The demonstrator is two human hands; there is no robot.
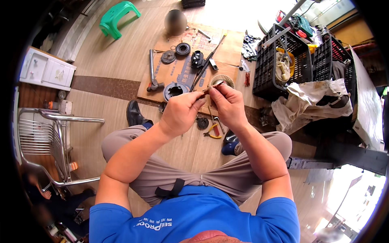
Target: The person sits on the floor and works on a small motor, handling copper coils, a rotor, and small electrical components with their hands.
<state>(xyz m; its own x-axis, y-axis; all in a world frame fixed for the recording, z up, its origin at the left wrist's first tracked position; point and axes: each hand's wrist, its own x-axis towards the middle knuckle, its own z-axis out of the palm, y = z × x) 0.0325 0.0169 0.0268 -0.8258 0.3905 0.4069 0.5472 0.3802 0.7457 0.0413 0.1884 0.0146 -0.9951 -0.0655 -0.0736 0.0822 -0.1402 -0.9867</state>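
Observation:
Both hands are raised together above my knees. My left hand (181, 112) and my right hand (229, 104) pinch a thin reddish-brown wire-like piece (213, 86) between their fingertips; I cannot tell exactly what it is. Below them on the floor lies a flattened cardboard sheet (227, 50) with a round ribbed metal part (175, 90), a hammer (152, 71), two dark discs (175, 52), a black block (197, 59), long rods (207, 60) and a round slotted pale fan part (222, 79). Yellow-handled pliers (213, 132) lie between my shoes.
Two black plastic crates (265, 65) with tools and a crumpled pale cloth (308, 101) stand at the right. A green plastic stool (117, 16) is at the far left, a white cabinet (46, 71) and a metal chair frame (56, 146) at the left.

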